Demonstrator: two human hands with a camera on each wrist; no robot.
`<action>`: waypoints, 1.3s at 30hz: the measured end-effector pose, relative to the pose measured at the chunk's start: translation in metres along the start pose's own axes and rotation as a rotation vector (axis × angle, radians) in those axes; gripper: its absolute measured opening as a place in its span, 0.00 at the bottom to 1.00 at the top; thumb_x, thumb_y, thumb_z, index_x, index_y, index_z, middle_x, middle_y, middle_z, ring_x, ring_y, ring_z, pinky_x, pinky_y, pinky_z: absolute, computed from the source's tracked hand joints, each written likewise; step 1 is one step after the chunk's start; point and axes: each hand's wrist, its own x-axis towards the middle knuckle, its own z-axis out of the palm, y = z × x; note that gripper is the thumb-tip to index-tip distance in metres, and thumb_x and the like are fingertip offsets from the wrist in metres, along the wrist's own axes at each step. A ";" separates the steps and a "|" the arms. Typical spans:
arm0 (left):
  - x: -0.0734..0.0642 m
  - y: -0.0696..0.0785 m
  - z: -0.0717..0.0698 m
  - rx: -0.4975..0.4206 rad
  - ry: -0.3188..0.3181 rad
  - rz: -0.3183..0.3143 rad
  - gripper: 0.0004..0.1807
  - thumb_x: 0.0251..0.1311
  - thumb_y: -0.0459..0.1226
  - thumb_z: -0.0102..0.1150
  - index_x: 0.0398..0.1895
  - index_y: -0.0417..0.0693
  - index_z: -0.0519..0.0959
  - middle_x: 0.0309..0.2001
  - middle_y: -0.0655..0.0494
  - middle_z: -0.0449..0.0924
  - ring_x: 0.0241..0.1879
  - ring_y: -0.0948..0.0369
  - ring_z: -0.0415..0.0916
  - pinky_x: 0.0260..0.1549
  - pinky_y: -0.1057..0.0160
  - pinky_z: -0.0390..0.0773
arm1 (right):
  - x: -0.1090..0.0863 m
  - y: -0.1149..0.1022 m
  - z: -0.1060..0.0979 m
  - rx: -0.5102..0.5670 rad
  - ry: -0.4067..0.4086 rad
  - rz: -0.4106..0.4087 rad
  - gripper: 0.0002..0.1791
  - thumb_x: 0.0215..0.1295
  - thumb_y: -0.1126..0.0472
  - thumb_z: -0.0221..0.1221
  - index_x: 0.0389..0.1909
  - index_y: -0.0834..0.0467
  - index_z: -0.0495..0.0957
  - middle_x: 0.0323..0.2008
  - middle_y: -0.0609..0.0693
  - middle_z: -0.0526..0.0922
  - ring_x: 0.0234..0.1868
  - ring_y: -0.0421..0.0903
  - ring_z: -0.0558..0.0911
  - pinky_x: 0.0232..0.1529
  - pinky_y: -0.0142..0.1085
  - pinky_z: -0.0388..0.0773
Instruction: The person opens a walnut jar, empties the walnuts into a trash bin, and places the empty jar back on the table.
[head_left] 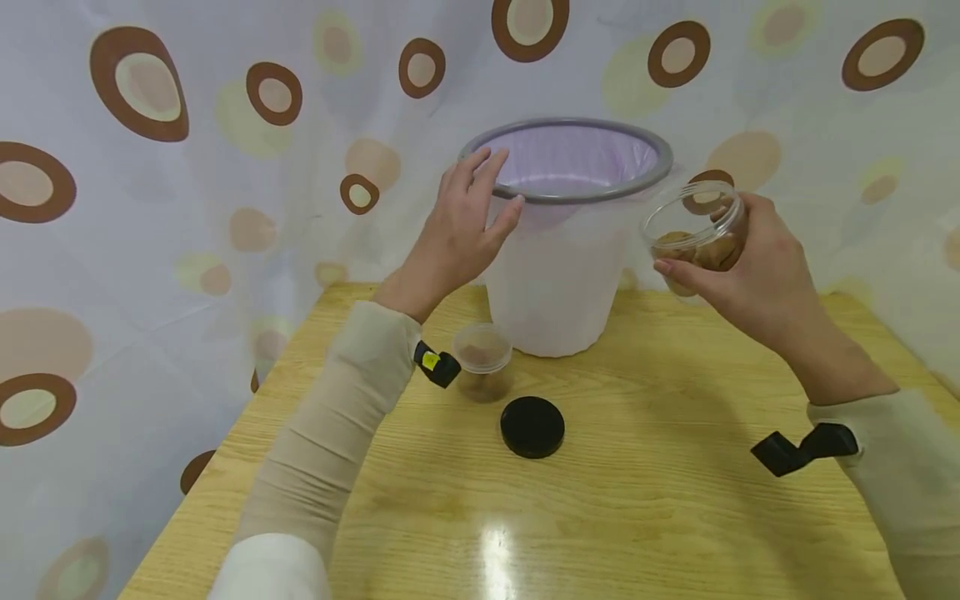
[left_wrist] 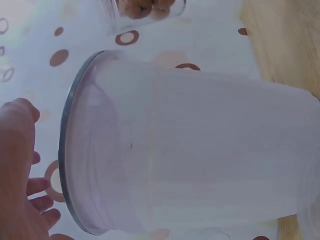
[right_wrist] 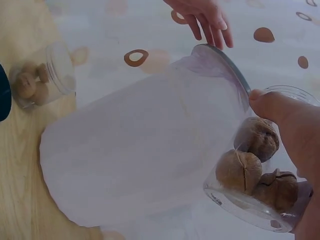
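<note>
My right hand grips a clear plastic jar without a lid, to the right of a waste bin. Inside are several round, brown, cracked walnut-like pieces; the jar leans a little towards the bin. The white bin has a grey rim and a pale purple liner. My left hand is held at the rim's left side, fingers spread and slightly bent, holding nothing. In the left wrist view its fingertips stand just short of the rim.
A second clear jar with brown pieces low inside stands on the wooden table, in front of the bin. A round black lid lies flat near it. Behind hangs a patterned curtain with brown rings.
</note>
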 end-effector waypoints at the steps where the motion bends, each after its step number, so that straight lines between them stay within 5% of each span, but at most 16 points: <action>1: 0.005 0.000 -0.001 0.002 -0.012 -0.013 0.33 0.74 0.49 0.44 0.77 0.43 0.56 0.76 0.43 0.53 0.75 0.47 0.51 0.74 0.55 0.53 | 0.002 -0.001 -0.003 -0.001 0.005 -0.003 0.51 0.54 0.48 0.72 0.72 0.63 0.55 0.58 0.66 0.71 0.56 0.64 0.73 0.43 0.31 0.64; 8: 0.035 0.002 -0.005 -0.009 -0.133 -0.120 0.35 0.75 0.55 0.37 0.79 0.49 0.52 0.78 0.48 0.50 0.78 0.53 0.46 0.76 0.59 0.48 | 0.020 -0.012 -0.020 -0.022 0.019 0.005 0.48 0.55 0.47 0.71 0.69 0.64 0.57 0.59 0.64 0.71 0.57 0.64 0.73 0.40 0.23 0.62; 17: 0.059 0.005 -0.009 0.019 -0.268 -0.195 0.38 0.73 0.60 0.31 0.80 0.52 0.49 0.79 0.52 0.47 0.78 0.54 0.45 0.76 0.58 0.46 | 0.048 -0.030 -0.038 -0.071 -0.022 0.039 0.53 0.55 0.43 0.69 0.73 0.61 0.52 0.62 0.62 0.69 0.58 0.61 0.71 0.47 0.30 0.64; 24: 0.072 0.006 -0.013 0.066 -0.379 -0.313 0.36 0.74 0.56 0.25 0.81 0.54 0.45 0.81 0.52 0.41 0.80 0.53 0.39 0.77 0.58 0.43 | 0.070 -0.047 -0.043 -0.140 -0.046 -0.036 0.54 0.54 0.43 0.70 0.73 0.63 0.53 0.61 0.62 0.68 0.52 0.58 0.71 0.39 0.26 0.62; 32: 0.070 0.011 -0.013 0.185 -0.448 -0.407 0.42 0.68 0.63 0.24 0.81 0.56 0.42 0.80 0.42 0.32 0.79 0.44 0.28 0.77 0.49 0.35 | 0.092 -0.064 -0.036 -0.222 -0.111 -0.108 0.57 0.55 0.43 0.69 0.73 0.68 0.50 0.64 0.69 0.64 0.61 0.64 0.65 0.58 0.57 0.64; 39: 0.067 0.012 -0.014 0.210 -0.479 -0.423 0.46 0.66 0.65 0.19 0.81 0.51 0.40 0.79 0.36 0.31 0.79 0.44 0.28 0.77 0.51 0.36 | 0.108 -0.071 -0.033 -0.403 -0.170 -0.144 0.58 0.56 0.42 0.68 0.75 0.67 0.47 0.67 0.73 0.60 0.62 0.70 0.63 0.63 0.63 0.63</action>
